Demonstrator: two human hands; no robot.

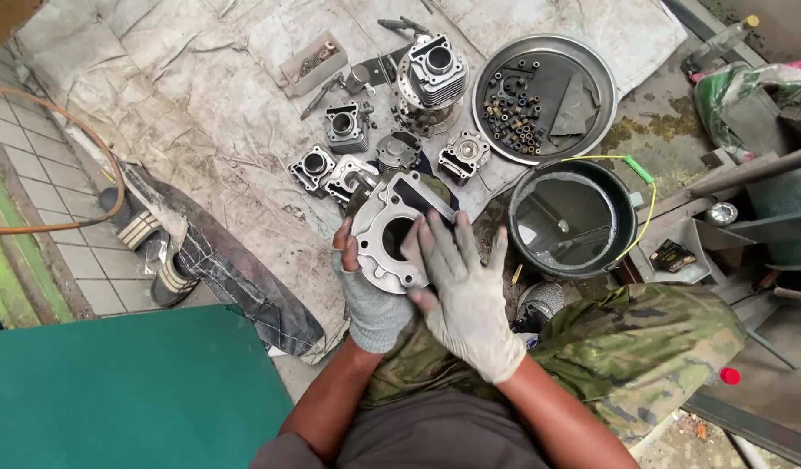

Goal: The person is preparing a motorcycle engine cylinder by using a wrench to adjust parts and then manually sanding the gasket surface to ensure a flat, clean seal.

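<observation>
I hold a grey metal engine cylinder block point(385, 233) with a round bore in front of me, its flat face up. My left hand point(373, 300), in a grey glove, grips it from below at its left edge. My right hand point(464, 291), in a dirty white glove, lies flat with fingers spread over the block's right side and bore. My knees in camouflage trousers point(644, 343) are below.
Several other engine cylinders point(348, 126) and small parts lie on a grey cloth point(201, 104) ahead. A round metal tray point(592, 65) holds small bolts and rings. A black bucket point(626, 221) stands at right. Sandals point(153, 247) and a green board point(122, 391) are at left.
</observation>
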